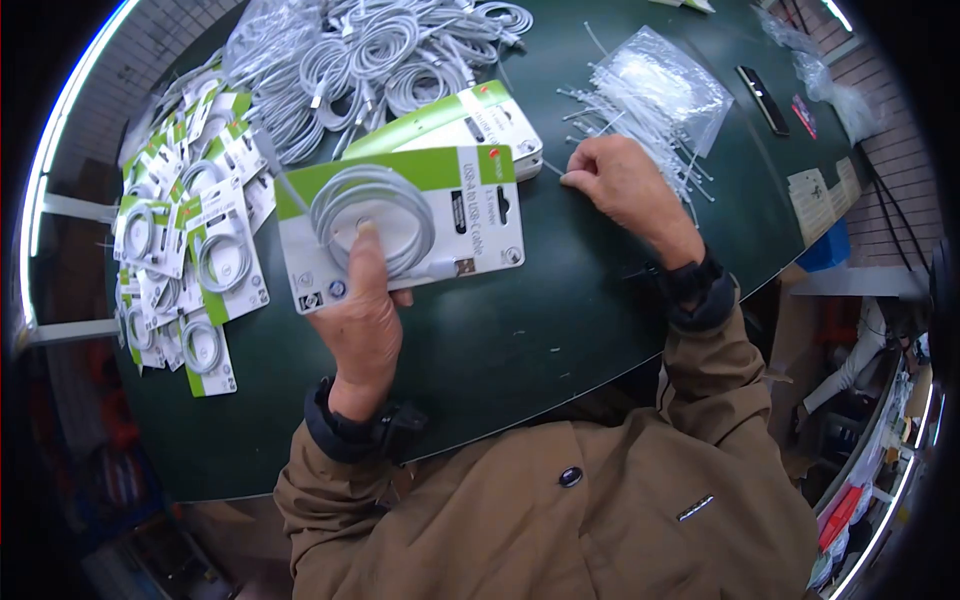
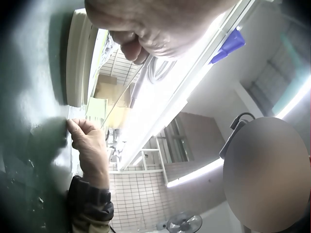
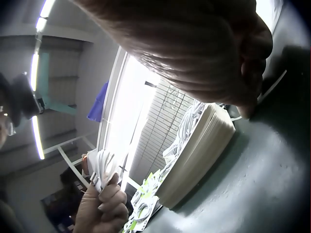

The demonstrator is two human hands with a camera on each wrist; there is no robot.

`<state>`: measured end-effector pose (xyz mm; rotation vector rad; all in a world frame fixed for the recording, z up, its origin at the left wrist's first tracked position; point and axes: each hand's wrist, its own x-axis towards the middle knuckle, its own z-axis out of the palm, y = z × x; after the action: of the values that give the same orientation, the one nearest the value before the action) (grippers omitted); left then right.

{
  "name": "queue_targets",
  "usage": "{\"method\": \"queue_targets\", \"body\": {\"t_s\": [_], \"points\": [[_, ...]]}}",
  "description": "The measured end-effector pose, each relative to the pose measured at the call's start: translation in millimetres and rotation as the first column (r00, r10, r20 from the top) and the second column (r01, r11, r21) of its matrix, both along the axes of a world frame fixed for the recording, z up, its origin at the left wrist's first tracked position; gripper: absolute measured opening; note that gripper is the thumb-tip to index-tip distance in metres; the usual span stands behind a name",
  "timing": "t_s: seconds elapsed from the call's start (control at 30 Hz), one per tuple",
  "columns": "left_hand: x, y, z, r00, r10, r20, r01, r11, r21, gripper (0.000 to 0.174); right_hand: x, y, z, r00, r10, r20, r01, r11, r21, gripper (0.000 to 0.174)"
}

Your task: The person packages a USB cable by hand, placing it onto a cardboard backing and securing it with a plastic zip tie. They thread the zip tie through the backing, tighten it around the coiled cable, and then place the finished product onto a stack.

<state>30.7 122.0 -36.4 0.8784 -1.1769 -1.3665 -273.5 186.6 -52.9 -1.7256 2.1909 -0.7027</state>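
My left hand holds a green-and-white packaging card above the dark green table, its thumb pressing a coiled white USB cable against the card. The wrist view shows the same left hand from below, gripping the card and cable. My right hand rests on the table with curled fingers, pinching a thin clear tie beside a stack of blank cards. In the right wrist view the right hand fills the top, fingertips down on the table by that stack.
A heap of loose coiled white cables lies at the back. Several packed cards are piled at the left. A clear bag of plastic ties sits behind the right hand, with loose ties spilled around it. A black object lies at far right.
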Motion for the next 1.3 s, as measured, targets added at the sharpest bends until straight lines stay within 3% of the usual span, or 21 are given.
{"method": "queue_targets", "body": {"t_s": [0.07, 0.27, 0.37, 0.47, 0.53, 0.6, 0.67, 0.73, 0.8, 0.83, 0.93, 1.13, 1.23, 1.3], "points": [[-4, 0, 1, 1.0, -0.009, -0.029, 0.009, 1.0, -0.009, 0.02, 7, 2, 2, 0.999, 0.022, -0.037, -0.021, 0.999, 0.028, 0.02], [-3, 0, 4, 1.0, -0.017, -0.015, 0.018, 0.997, 0.072, 0.026, 18, 11, -9, 0.969, 0.059, -0.241, -0.09, 0.989, -0.117, 0.014], [-2, 0, -1, 0.999, -0.038, -0.037, 0.038, 0.999, 0.018, 0.026, 16, 7, -1, 0.978, -0.026, -0.207, -0.001, 0.992, -0.125, 0.014], [4, 6, -3, 0.998, -0.056, 0.043, 0.057, 0.998, -0.015, 0.023, 13, 6, 8, 0.998, -0.029, 0.05, 0.044, 0.948, -0.315, 0.013], [7, 11, -4, 0.991, -0.066, 0.116, 0.077, 0.992, -0.098, 0.021, 16, 6, 21, 0.926, -0.077, 0.37, 0.164, 0.964, -0.21, 0.014], [12, 13, -14, 0.98, -0.062, 0.189, 0.103, 0.971, -0.215, 0.017, 17, 3, 31, 0.871, -0.045, 0.489, 0.18, 0.956, -0.233, 0.011], [25, 5, -33, 0.945, 0.004, 0.327, 0.192, 0.801, -0.566, 0.023, 22, 1, 43, 0.788, -0.029, 0.615, 0.204, 0.955, -0.216, 0.01], [15, 1, -20, 0.924, 0.038, 0.381, 0.289, 0.585, -0.758, 0.031, 19, -2, 41, 0.739, 0.076, 0.669, 0.138, 0.955, -0.262, 0.009], [2, 3, 12, 0.921, -0.016, 0.389, 0.361, 0.41, -0.838, 0.04, 21, -4, 41, 0.667, 0.174, 0.724, 0.078, 0.951, -0.3, 0.01], [5, 2, 14, 0.869, -0.222, 0.443, 0.494, 0.437, -0.752, 0.043, 20, -4, 42, 0.689, 0.184, 0.701, 0.017, 0.963, -0.27, 0.009], [9, 7, 21, 0.761, -0.318, 0.565, 0.648, 0.367, -0.667, 0.039, 26, -5, 45, 0.612, 0.171, 0.772, -0.008, 0.978, -0.21, 0.01], [3, 11, 10, 0.802, -0.277, 0.53, 0.596, 0.309, -0.741, 0.044, 25, -5, 41, 0.555, 0.277, 0.784, -0.199, 0.96, -0.198, 0.005], [5, 11, 12, 0.788, -0.273, 0.552, 0.615, 0.306, -0.727, 0.046, 28, -4, 34, 0.525, 0.292, 0.799, -0.203, 0.955, -0.216, 0.005], [5, 11, 13, 0.782, -0.266, 0.564, 0.623, 0.294, -0.725, 0.046, 29, -4, 33, 0.592, 0.285, 0.754, -0.206, 0.958, -0.2, 0.007]]}}
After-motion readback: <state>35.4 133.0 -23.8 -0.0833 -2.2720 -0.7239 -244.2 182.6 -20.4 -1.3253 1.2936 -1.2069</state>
